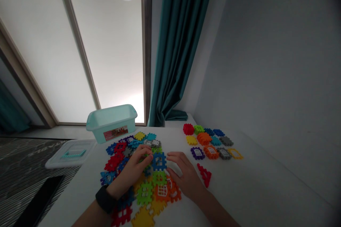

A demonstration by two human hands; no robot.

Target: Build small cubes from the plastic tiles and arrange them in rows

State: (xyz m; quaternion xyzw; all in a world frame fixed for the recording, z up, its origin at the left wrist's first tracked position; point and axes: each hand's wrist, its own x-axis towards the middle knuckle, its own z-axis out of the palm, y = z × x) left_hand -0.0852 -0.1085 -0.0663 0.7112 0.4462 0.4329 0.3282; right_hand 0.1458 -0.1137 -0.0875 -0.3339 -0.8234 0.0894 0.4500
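A blue square interlocking tile [159, 161] with a window-like lattice faces me above a heap of mixed building tiles. My left hand [137, 165], wearing a black band at the wrist, has its thumb and fingers pinched at the tile's left edge. On the other side, my right hand [185, 173] has its thumb and fingers apart, close to the tile's right edge. Just below lie a small green tile [159, 178], a larger green tile [144, 193] and an orange tile with a white window [162, 192]. My left hand and forearm hide part of the heap.
Sorted stacks, including an orange stack [204, 138], stand at the right in rows. A red triangular piece [204, 175] lies nearer me. Behind the heap is a mint plastic bin [112, 122]; its clear lid [70, 153] is at left. A black flat object [39, 202] lies lower left.
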